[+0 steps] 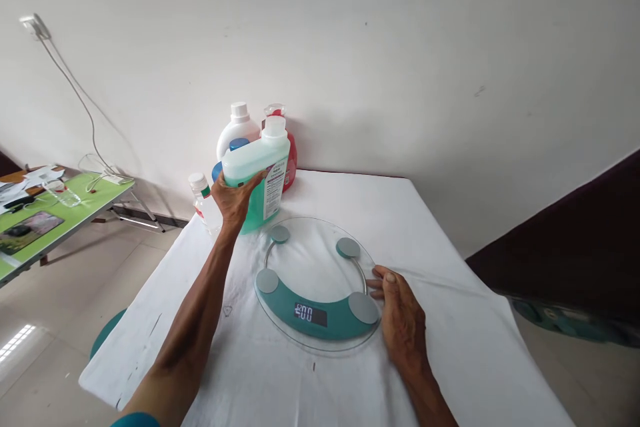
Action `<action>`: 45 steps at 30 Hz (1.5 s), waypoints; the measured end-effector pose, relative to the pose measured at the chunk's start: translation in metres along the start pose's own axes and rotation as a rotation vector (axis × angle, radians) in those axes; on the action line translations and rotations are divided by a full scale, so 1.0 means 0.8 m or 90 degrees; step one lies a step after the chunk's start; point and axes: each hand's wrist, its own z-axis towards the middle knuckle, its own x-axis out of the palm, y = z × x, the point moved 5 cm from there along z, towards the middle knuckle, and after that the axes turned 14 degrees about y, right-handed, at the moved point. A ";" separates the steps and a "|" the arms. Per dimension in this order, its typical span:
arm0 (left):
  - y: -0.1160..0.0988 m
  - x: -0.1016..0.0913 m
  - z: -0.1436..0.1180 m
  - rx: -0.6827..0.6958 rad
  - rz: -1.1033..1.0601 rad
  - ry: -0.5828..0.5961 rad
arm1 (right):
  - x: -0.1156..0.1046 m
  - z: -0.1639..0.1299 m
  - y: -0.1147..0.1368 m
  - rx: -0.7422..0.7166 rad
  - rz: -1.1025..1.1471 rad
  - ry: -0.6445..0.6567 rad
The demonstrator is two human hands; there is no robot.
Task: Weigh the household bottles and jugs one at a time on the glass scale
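Left hand (234, 199): fingers clamped on green jug (251, 168); large white bottle (237, 127) beyond them. Right hand (401, 315): fingers slightly apart, glass scale (313, 312) at their tips.

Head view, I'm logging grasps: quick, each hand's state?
Left hand: holding the bottle of green liquid.
Right hand: open, at the edge of the glass scale.

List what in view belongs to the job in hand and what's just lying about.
In the job:
green jug, gripped by the left hand
scale, by the right hand
perhaps the white bottle behind the jug

Seemingly lying about, on the green table:
computer mouse
mat
papers
clear bottle
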 end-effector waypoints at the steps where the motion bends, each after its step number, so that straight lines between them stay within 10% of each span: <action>1: -0.010 0.000 -0.001 0.010 0.006 -0.001 | 0.000 0.000 0.000 -0.004 0.001 -0.002; 12: -0.108 0.009 -0.047 0.006 -0.112 0.136 | 0.002 -0.001 0.005 -0.032 0.011 0.007; 21: -0.101 0.061 -0.108 -0.052 -0.181 0.259 | 0.003 -0.004 0.007 -0.036 0.043 0.014; 34: -0.077 0.069 -0.100 -0.097 -0.175 0.273 | 0.003 -0.002 0.008 -0.067 0.009 0.022; 40: -0.075 0.040 -0.095 0.018 -0.103 0.366 | 0.001 -0.002 -0.003 -0.021 0.041 0.031; 45: -0.015 -0.016 -0.124 0.052 0.029 0.367 | 0.001 0.003 -0.009 -0.035 0.025 0.020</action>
